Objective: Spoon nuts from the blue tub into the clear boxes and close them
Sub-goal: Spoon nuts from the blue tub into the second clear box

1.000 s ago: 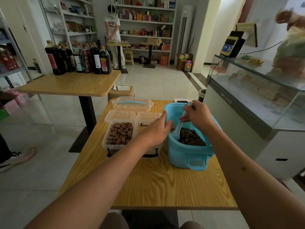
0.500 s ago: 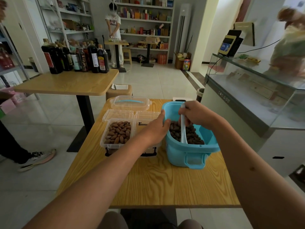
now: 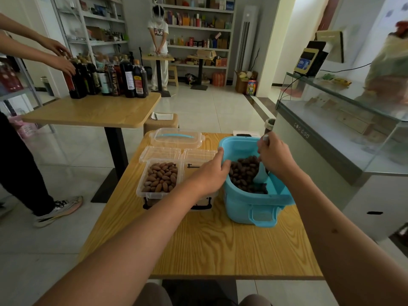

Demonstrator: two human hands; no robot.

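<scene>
Our left hand (image 3: 213,173) grips the rim of the blue plastic tub (image 3: 254,204) at centre-right; our right hand (image 3: 274,156) holds the pale blue scoop (image 3: 260,174) buried in the brown nuts (image 3: 242,173). The left clear plastic box (image 3: 160,177) looks full but open, and the one beside it seems unfilled, so we reckon we're barely halfway.

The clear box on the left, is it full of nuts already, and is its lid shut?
Full and open. The left clear box is heaped with brown nuts to about its rim, and its hinged lid lies flipped back behind it.
</scene>
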